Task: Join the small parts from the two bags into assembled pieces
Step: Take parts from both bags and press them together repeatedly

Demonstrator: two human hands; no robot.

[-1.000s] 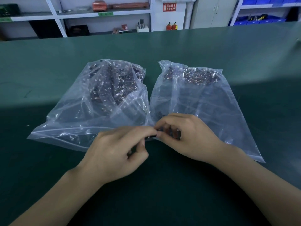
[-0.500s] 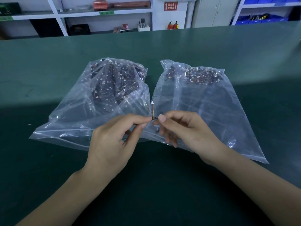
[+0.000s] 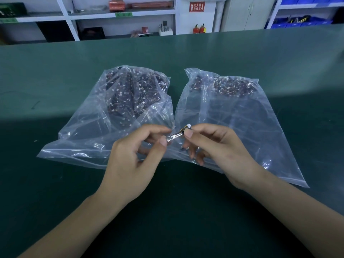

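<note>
Two clear plastic bags side by side on a green tabletop (image 3: 55,183), left bag (image 3: 104,127) and right bag (image 3: 242,127), each heaped at its far end with small dark wired parts. Above the gap between their near edges, one small part (image 3: 179,133) with a white plug on short wires, pinched at either end: left hand (image 3: 134,164) by thumb and forefinger, right hand (image 3: 219,151) likewise, remaining fingers loosely curled. Behind, white shelves (image 3: 121,15) and two red fire extinguishers (image 3: 198,29).
</note>
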